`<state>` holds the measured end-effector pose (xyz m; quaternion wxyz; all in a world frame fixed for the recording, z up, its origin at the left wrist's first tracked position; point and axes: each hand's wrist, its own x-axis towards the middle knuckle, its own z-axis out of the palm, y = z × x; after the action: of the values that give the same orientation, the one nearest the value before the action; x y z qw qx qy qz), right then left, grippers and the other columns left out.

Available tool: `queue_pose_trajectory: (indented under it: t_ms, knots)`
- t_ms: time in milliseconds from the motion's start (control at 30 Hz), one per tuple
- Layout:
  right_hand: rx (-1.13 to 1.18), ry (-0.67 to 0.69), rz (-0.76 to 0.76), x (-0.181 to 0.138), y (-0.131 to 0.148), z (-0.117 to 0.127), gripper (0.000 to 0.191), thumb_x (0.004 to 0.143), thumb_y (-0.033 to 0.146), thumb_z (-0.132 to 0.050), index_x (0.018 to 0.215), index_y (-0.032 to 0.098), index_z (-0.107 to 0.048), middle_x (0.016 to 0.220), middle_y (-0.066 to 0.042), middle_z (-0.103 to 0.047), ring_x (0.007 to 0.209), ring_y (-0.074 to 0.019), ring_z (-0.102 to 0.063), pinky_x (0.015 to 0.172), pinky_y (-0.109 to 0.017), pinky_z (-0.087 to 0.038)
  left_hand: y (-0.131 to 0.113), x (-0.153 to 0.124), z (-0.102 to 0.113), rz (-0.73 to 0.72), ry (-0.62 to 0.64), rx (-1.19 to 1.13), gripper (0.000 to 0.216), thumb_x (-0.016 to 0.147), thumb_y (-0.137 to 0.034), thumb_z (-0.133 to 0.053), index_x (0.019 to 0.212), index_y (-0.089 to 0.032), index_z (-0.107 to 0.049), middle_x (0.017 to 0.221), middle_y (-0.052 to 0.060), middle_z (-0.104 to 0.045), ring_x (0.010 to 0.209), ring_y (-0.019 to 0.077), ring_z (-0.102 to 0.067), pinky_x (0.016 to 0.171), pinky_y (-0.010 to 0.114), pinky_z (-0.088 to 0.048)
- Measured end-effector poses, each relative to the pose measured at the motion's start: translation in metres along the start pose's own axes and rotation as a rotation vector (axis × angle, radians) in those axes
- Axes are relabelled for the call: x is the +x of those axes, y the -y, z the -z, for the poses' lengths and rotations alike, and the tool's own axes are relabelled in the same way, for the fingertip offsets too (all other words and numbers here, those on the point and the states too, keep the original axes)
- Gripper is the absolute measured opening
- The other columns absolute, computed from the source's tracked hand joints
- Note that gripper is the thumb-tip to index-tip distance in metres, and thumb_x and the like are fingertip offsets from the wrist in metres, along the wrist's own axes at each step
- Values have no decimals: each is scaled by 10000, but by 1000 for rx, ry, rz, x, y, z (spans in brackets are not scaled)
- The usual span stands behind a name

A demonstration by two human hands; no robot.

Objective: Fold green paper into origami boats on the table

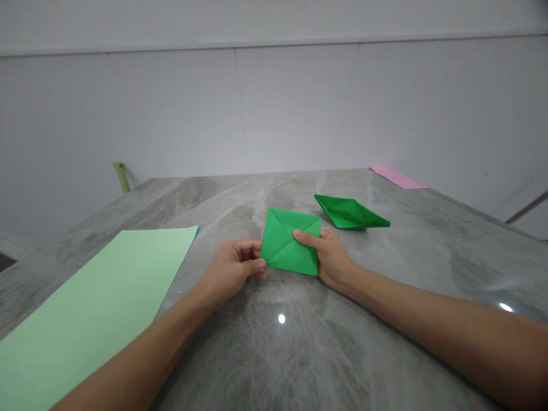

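Observation:
A square of folded green paper with crossing creases is held up above the table, its face toward me. My right hand grips its right side, thumb pressed flat on the front and the other fingers behind. At the lower left corner, my left hand pinches the edge between thumb and fingers. Just behind and to the right lies a folded green paper boat on the tabletop, touched by neither hand.
Pale green paper sheets lie at the left, with a blue edge showing beneath. A pink sheet rests at the far right corner. The grey marbled table meets a white wall at the back. A light green strip stands beyond the left edge.

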<state>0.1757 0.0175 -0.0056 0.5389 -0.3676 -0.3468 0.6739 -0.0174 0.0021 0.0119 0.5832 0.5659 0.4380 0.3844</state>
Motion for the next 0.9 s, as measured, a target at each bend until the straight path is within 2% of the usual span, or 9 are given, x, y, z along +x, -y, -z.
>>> queue_pose_trajectory:
  t_ms: [133,233,367,533,900]
  knots:
    - [-86,47,7,-1,-5,4,293,589,354,-868,767,164,-734,748,-65,-757,681,-248,-711,709,-416,-576,1,-2,-4,47,67,-44,235,635,-299,-783,811,-155,-727,778,37,-713,720,177,-650,698,288,-517]
    - [-182,132,-2,-3,-10,6,289,609,377,-859,778,169,-750,727,-50,-749,672,-220,-703,683,-368,-566,5,-4,-7,62,52,-82,286,675,-348,-786,871,-146,-736,860,63,-747,755,199,-676,751,325,-530]
    - [-239,207,42,-6,-12,7,274,643,360,-844,838,184,-765,773,-40,-755,720,-201,-704,711,-342,-560,8,-4,-8,37,-10,-46,276,681,-368,-790,819,-136,-732,823,62,-751,711,189,-666,690,298,-518]
    - [-312,208,81,-6,-12,6,310,603,319,-865,873,204,-764,859,-35,-767,745,-199,-701,746,-356,-554,4,-4,-7,32,-80,-17,280,659,-381,-797,754,-129,-719,729,45,-732,654,172,-642,628,267,-488]
    - [-278,326,72,-5,-12,7,373,628,288,-855,976,205,-749,894,-36,-771,807,-212,-718,798,-379,-572,7,-3,-8,63,-56,-70,355,644,-403,-805,849,-122,-737,797,64,-748,683,184,-664,657,286,-519]
